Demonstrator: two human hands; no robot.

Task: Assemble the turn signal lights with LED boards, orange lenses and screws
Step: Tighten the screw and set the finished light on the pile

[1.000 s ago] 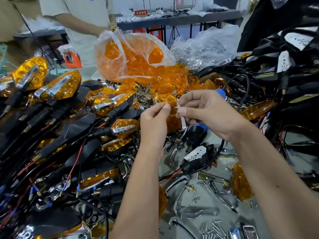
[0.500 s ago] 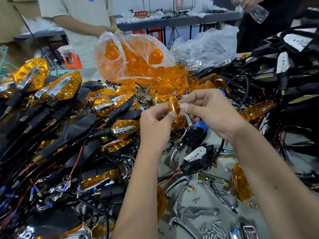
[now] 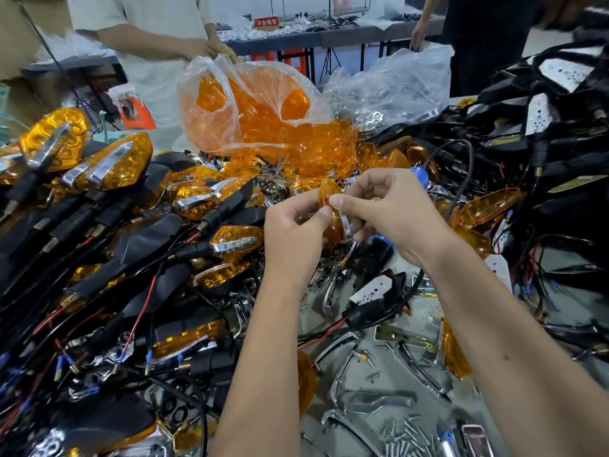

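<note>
An orange lens (image 3: 330, 206) stands on edge in mid-air between my two hands, a chrome trim strip showing at its right side. My left hand (image 3: 293, 229) pinches its left side with thumb and forefinger. My right hand (image 3: 385, 209) pinches its top edge, the other fingers curled behind it. Below on the table lies a black housing (image 3: 382, 300) with a white LED board (image 3: 370, 290) and red wire. Loose screws (image 3: 402, 433) are scattered near the front edge.
Finished turn signals (image 3: 108, 166) with black stems pile up at the left. A plastic bag of orange lenses (image 3: 260, 107) stands behind, a clear bag (image 3: 389, 87) beside it. Black housings and wires (image 3: 543, 127) heap at the right. Chrome trims (image 3: 342, 357) litter the table. Two people stand beyond.
A second ago my fingers held a small chrome piece with the lens lower. The lens has since come up between both hands and turned onto its edge, held closer together.
</note>
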